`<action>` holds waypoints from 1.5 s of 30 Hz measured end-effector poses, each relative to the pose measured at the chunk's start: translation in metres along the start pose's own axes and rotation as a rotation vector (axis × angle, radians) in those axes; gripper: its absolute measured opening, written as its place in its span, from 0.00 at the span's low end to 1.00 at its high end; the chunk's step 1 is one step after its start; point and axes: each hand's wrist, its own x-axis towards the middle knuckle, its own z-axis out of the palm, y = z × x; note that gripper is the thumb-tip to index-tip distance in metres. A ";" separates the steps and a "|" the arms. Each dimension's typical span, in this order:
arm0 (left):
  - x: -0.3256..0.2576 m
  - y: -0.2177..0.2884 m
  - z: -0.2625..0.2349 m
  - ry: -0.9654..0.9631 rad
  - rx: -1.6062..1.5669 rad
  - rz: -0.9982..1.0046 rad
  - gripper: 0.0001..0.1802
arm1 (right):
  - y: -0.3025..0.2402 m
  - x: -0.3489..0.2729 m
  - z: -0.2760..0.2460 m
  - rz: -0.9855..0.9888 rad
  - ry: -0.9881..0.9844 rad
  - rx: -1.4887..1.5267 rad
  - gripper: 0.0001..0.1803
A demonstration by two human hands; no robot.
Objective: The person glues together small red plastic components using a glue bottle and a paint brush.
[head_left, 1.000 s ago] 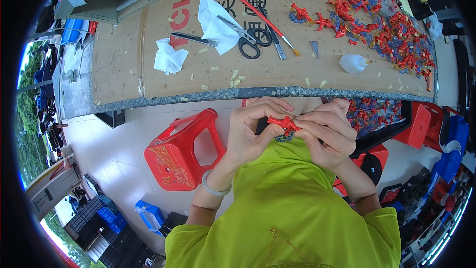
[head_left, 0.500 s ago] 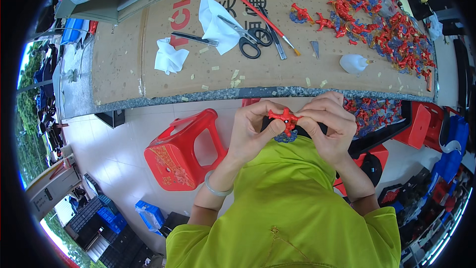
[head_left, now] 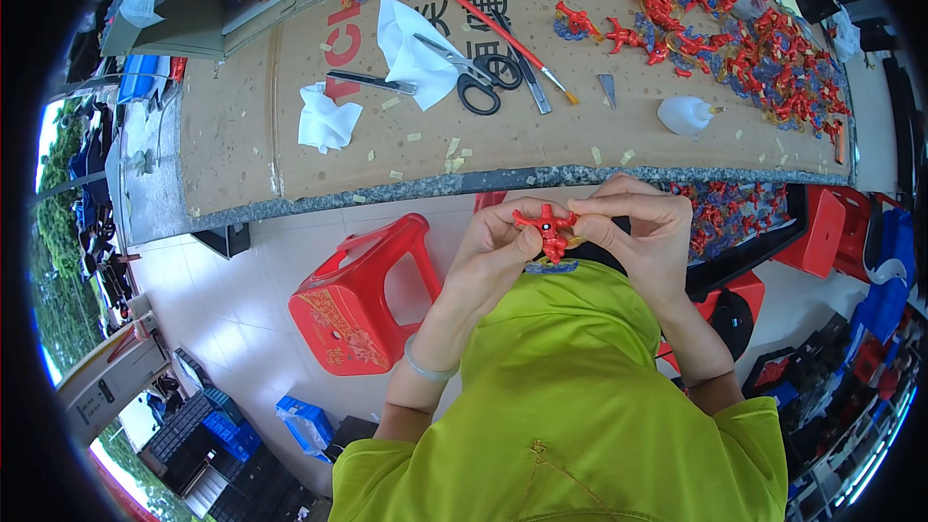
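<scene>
A small red toy figurine point(head_left: 552, 235) with a bluish translucent base is held in front of my body, just off the table's near edge. My left hand point(head_left: 488, 249) pinches one of its outstretched limbs between thumb and fingers. On the other side, my right hand point(head_left: 646, 237) closes on the opposite limb. The figurine is upright, its front toward me, with a dark round spot at its middle. My fingertips cover the ends of both limbs.
Cardboard point(head_left: 232, 126) covers the table. On it lie scissors point(head_left: 483, 85), a red paintbrush point(head_left: 493, 27), white tissues point(head_left: 327, 121) and a white squeeze bottle point(head_left: 684, 115). Similar figurines point(head_left: 773, 77) are heaped at the right; more fill a tray point(head_left: 795, 232) below. A red stool point(head_left: 338, 314) stands left.
The figurine has turned between my fingers, so its front and dark spot show more fully. Both hands still grip it; the view has shifted slightly.
</scene>
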 end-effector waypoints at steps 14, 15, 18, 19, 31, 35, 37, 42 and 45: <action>-0.006 0.004 0.002 -0.033 -0.040 -0.048 0.23 | -0.003 -0.006 0.003 0.055 -0.030 0.148 0.09; -0.006 0.006 0.005 -0.026 0.002 -0.033 0.22 | -0.004 -0.006 0.002 0.026 -0.035 0.124 0.09; -0.008 0.013 0.011 -0.034 0.092 0.002 0.22 | -0.007 -0.007 0.001 -0.031 -0.041 0.081 0.10; -0.008 0.015 0.013 -0.048 0.141 0.021 0.22 | -0.008 -0.008 0.001 -0.059 -0.041 0.063 0.10; -0.011 0.023 0.026 -0.089 0.728 0.397 0.24 | -0.018 -0.014 -0.004 -0.256 -0.050 -0.044 0.14; -0.015 0.025 0.031 -0.052 0.836 0.436 0.25 | -0.022 -0.016 -0.002 -0.333 -0.007 -0.106 0.16; -0.016 0.027 0.033 -0.066 0.838 0.444 0.25 | -0.028 -0.016 -0.002 -0.374 0.003 -0.155 0.17; -0.017 0.029 0.033 -0.087 0.873 0.465 0.25 | -0.032 -0.018 0.000 -0.432 0.016 -0.200 0.19; -0.016 0.029 0.033 -0.085 0.858 0.459 0.25 | -0.031 -0.017 0.000 -0.433 0.021 -0.195 0.19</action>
